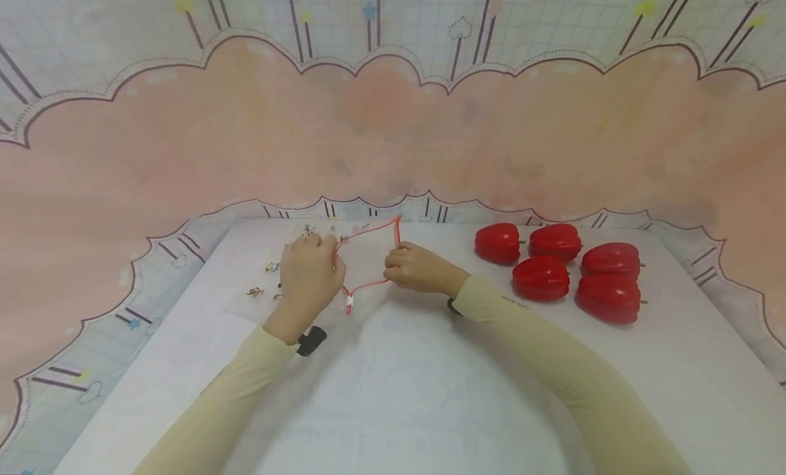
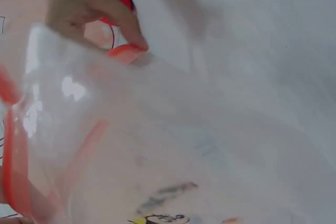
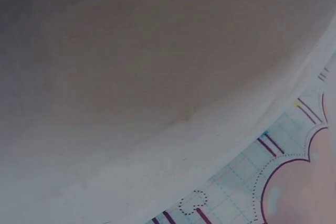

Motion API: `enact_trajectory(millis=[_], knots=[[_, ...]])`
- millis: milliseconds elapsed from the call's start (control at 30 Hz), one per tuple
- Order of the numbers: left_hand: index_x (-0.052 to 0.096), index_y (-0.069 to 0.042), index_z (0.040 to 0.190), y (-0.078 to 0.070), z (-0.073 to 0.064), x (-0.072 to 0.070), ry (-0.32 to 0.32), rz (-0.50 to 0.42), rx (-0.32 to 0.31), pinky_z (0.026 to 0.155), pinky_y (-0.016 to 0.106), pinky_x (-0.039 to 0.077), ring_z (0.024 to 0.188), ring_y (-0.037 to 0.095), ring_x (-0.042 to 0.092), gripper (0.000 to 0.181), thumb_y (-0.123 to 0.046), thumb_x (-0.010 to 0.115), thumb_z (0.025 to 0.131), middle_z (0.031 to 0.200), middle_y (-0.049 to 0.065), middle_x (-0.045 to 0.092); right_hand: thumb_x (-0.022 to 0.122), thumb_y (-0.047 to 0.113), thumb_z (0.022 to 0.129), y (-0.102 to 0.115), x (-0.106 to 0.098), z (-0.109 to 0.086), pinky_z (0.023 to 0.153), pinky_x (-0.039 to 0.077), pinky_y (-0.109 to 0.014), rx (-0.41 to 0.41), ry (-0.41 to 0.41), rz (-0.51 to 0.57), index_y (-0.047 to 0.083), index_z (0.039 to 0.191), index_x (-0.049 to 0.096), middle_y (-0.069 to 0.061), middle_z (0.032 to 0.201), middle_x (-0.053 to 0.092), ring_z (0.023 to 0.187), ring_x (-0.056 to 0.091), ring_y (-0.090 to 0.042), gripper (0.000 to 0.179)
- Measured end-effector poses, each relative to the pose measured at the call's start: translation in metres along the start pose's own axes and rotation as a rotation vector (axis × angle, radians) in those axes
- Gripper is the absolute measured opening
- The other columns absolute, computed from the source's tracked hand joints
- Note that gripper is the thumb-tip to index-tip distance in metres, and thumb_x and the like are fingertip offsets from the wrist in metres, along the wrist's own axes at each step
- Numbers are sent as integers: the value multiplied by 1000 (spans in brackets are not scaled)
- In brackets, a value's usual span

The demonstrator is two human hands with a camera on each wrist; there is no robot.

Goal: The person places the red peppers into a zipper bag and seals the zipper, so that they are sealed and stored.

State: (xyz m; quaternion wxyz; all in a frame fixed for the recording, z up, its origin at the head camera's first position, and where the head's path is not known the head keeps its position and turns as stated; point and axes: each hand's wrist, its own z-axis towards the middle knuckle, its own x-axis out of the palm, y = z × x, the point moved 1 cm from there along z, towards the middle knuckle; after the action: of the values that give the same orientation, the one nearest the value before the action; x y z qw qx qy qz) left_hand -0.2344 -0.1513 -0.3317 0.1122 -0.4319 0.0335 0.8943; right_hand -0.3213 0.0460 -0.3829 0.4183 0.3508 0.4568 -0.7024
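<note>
Backdrop cloth, peach with dark scalloped outlines and a pale grid print (image 1: 393,134), hanging beyond a clear, flexible plastic bag with an orange-red edge strip (image 2: 136,145). White, smooth-topped desk (image 1: 430,379), extending beneath the bag and toward the viewer from it; faint lettering shows in its surface nearer than the bag. Two pale yellow-green fabric sleeves (image 1: 552,345), reaching toward the bag from the near side, one to each side of it. The bag itself is over the far part of the desk, its mouth spread into an angular loop between the hands. Five glossy red bell peppers with short stems (image 1: 540,278), clustered on the desk to the right of the bag. Left hand (image 1: 312,277), at the left side of the bag's mouth, its fingers curled on the edge. Right hand (image 1: 420,267), at the right side of the mouth, pinching the orange-red strip between thumb and fingers. Black wrist device (image 1: 312,341), on the left wrist, nearer than the bag's mouth. Small white slider (image 1: 350,300), at the near corner of the bag's mouth. Tiny multicoloured cartoon prints (image 1: 272,266), on the bag, left of its mouth.
</note>
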Motion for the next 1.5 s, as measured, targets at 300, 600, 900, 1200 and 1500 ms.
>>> enact_trajectory(millis=[300,600,900,1200,1500], knots=[[59,-3,79,6,4,-5,-79,19,56,71,45,44,70,34,53,8,-10,60,76,69,13,56,68,14,84,-3,6,-3,87,49,-30,39,150,71,15,90,72,0,89,70,86,62,-15,8],[61,-2,79,-2,4,5,-18,48,103,70,44,44,72,33,55,11,-12,59,74,69,12,58,70,18,83,0,3,-2,89,49,-31,41,148,81,17,95,73,1,93,69,91,61,-16,12],[61,-2,78,-6,1,8,-87,27,101,69,43,44,71,33,55,10,-12,58,78,69,13,57,74,24,79,0,-7,-4,96,46,-35,167,146,200,13,109,69,-2,105,70,102,62,-19,33],[59,-2,85,-10,-6,11,-90,15,77,71,43,44,77,33,53,12,-12,58,78,77,14,57,75,28,78,-6,-32,-18,98,46,-38,330,63,282,14,119,63,-3,116,67,110,60,-20,45],[56,-1,87,-9,-8,15,-73,0,62,73,43,43,76,33,51,12,-9,56,78,77,14,55,76,33,75,-15,-70,-55,98,47,-44,634,110,363,18,130,55,-4,129,60,120,54,-23,61]])
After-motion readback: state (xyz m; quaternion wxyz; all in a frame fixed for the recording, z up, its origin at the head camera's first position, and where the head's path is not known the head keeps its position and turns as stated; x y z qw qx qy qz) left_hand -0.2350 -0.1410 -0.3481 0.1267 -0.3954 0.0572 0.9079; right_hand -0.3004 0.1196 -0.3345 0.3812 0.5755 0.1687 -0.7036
